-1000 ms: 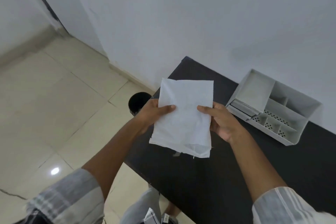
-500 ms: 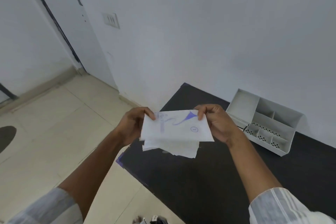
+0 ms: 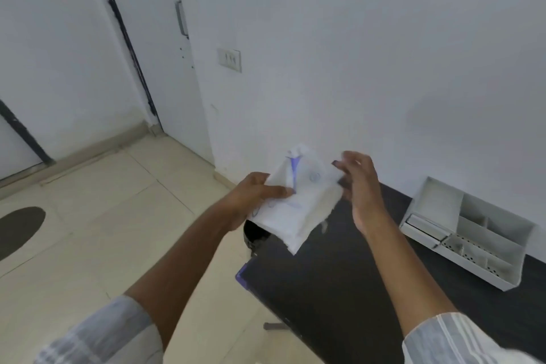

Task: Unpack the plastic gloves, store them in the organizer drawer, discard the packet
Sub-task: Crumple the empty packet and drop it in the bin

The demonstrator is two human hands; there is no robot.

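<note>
The white glove packet with blue print hangs in the air over the left end of the black table. My left hand grips its left edge, thumb on top. My right hand is at the packet's right corner, blurred, fingers spread and only the fingertips near the paper; whether it pinches the corner is unclear. The white organizer sits at the back right of the table against the wall, its drawer front low on the left side.
A black round bin stands on the floor just under the packet, beside the table's left end. Beige tiled floor spreads to the left. A white wall with a switch plate and a door lie behind.
The head has tilted up, showing more wall and door. The packet has turned so one corner points up. My right hand has loosened from a firm grip to spread fingers at the corner.
</note>
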